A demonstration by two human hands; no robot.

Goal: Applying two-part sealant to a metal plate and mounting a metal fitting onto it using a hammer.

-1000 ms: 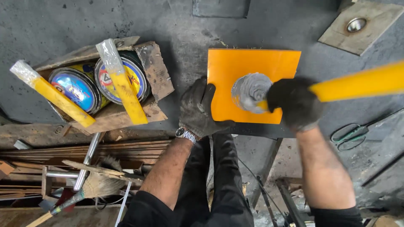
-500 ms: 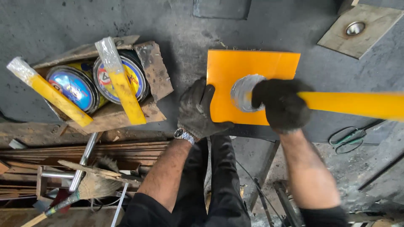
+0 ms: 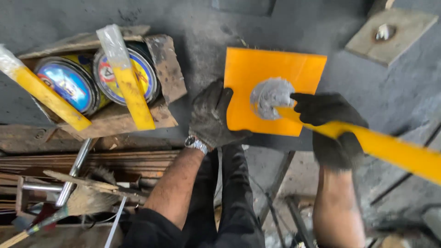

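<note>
The square orange-painted metal plate (image 3: 275, 87) lies flat on the dark grey tabletop (image 3: 202, 27). Near the plate's middle sits a round grey patch of bare metal (image 3: 271, 97), where the colour is off. The right hand (image 3: 328, 121), in a black glove, is closed around the long yellow handle of a tool (image 3: 390, 149); the handle runs from the grey patch out past the plate's right edge, and its working end meets the patch. The left hand (image 3: 212, 117), in a grey work glove, lies with fingers spread and pressed flat on the plate's left edge, its palm just off the plate on the tabletop.

To do this well, I judge the left hand should bear down firmly so the plate cannot slide or turn, while the tool's end stays flat on the patch rather than tipping onto one edge. The left fingers are best kept clear of the patch, since they lie near it.

Left of the plate, well apart, a worn cardboard box (image 3: 161, 69) holds two round paint tins (image 3: 82, 85), with two yellow wrapped sticks (image 3: 128, 87) laid across them.
</note>
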